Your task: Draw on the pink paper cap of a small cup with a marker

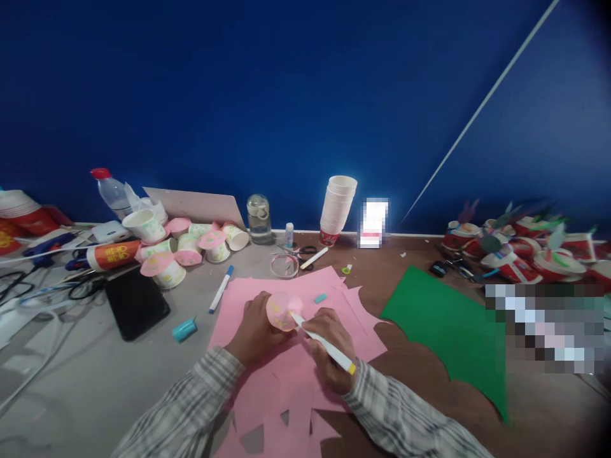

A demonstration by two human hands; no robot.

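Observation:
In the head view, my left hand (255,327) is closed around a round pink paper piece (279,310) with yellow marks on it. Whether a cup is behind that piece is hidden by the fingers. A white marker with a yellow end (334,353) is gripped in my right hand (331,340), its tip touching or very near the pink piece. Both hands are above pink paper sheets (267,401) with cut edges. On the sheets, close to the right hand, lies a small teal piece (319,298).
Left: paper cups with pink discs (165,270), a black tablet-like slab (136,305), a teal roll (184,329) and a blue-capped marker (221,289). Back: a water bottle (259,222), scissors (308,250) and stacked cups (338,207). Right: green paper (449,324) and red cups (515,261).

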